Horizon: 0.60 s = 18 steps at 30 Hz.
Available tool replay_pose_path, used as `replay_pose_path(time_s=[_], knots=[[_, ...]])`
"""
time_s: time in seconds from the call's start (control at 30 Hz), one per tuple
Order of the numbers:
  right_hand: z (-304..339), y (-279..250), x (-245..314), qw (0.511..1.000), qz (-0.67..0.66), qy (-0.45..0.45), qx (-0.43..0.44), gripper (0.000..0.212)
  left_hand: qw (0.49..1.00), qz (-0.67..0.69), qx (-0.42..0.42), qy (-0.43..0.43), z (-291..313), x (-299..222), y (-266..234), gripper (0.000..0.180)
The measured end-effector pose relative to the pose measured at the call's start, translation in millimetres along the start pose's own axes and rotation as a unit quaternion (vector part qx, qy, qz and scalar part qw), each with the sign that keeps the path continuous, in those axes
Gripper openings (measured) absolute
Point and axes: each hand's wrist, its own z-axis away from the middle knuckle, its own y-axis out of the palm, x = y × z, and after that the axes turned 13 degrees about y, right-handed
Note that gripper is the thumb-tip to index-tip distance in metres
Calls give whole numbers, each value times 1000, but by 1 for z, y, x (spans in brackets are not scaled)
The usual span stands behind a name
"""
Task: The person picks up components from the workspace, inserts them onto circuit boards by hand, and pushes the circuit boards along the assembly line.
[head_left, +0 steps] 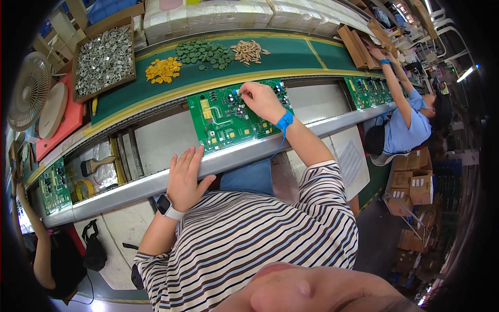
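- Here's the right hand, fingers drawn narrow, tips down among the components on the green circuit board; whether a part sits in that pinch I cannot tell, the fingers hide it; press at a slant here and a lead could bend or miss its hole
- The board itself lies across the track, in front of the person, just beyond the near metal rail; push too hard on one side and it could tip or slip from its seat
- Over to the left hand, flat and wide, holding nothing visible, palm over the rail, fingertips at the board's near left corner; lean on that corner and the board might shift under the right hand's work
- Watch the blue wrist strap; its cord drops over the rail beside the board, so a quick reach could drag it across and snag a tall component
- And up on the green belt, loose yellow discs, green discs and tan pieces lie close together; a brushing sleeve or hurried grab might mix them, and a wrong part could follow
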Motion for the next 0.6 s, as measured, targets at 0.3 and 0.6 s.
replay_pose_path(time_s=[0.3, 0.6], knots=[[-2, -7, 0, 1000, 20, -13, -18, 8, 1000, -3, 1, 8, -8, 1, -3, 68], [2, -10, 6, 998, 8, -51, -37, 6, 1000, -5, -16, -12, 17, 3, -34, 68]])
